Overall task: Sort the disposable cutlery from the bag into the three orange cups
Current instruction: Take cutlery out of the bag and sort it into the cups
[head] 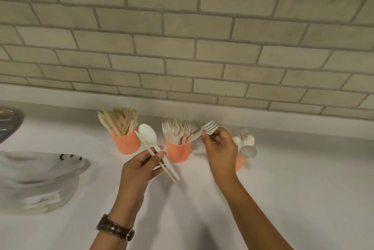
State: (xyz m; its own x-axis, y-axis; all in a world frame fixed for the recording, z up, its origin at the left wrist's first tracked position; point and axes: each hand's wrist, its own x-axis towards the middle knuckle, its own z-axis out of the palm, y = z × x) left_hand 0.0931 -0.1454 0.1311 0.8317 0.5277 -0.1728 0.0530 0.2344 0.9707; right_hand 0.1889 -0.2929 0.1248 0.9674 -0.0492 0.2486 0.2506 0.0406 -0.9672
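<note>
Head view: near frame centre the left hand (141, 165) pinches a smooth white plastic spoon (148, 135) by its handle. The bowl aims upper left and the long axis runs diagonally to lower right, with a second white handle alongside. The right hand (219, 148), wrist bent and fingers curled, grips a fork (204, 131), tines pointing upper right, just beside the textured orange fork cup (178, 152). The knife cup (126, 143) stands left; the spoon cup (240, 162) sits half hidden behind the right hand.

Soft, even light; faint shadows on the tabletop (283, 179); motion blur at left; brick lines bend near edges.
</note>
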